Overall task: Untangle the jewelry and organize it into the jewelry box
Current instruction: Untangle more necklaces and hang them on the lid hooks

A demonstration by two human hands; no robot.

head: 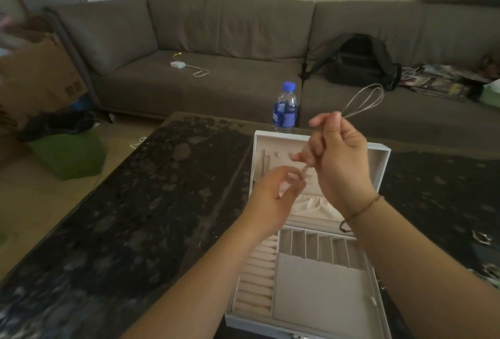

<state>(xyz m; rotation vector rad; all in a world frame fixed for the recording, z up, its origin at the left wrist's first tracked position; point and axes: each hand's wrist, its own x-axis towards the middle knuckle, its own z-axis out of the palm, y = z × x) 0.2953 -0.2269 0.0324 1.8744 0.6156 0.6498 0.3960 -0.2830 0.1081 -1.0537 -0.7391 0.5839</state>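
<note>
A white jewelry box (319, 281) stands open on the dark table, its lid upright, with ring rolls on the left and small divided compartments at the back of its tray. My right hand (341, 160) is raised in front of the lid and pinches a thin silver chain necklace (365, 101), whose loops swing up and to the right of my fingers. The chain's lower end hangs down to my left hand (273, 189), which pinches it just below. Nothing lies in the tray compartments that I can see.
A water bottle (285, 107) with a blue cap stands behind the box at the table's far edge. A small metal item (481, 238) lies on the table at the right. Beyond are a grey sofa (216, 40) with a black backpack (362, 59), and a green bin (67, 154) on the floor.
</note>
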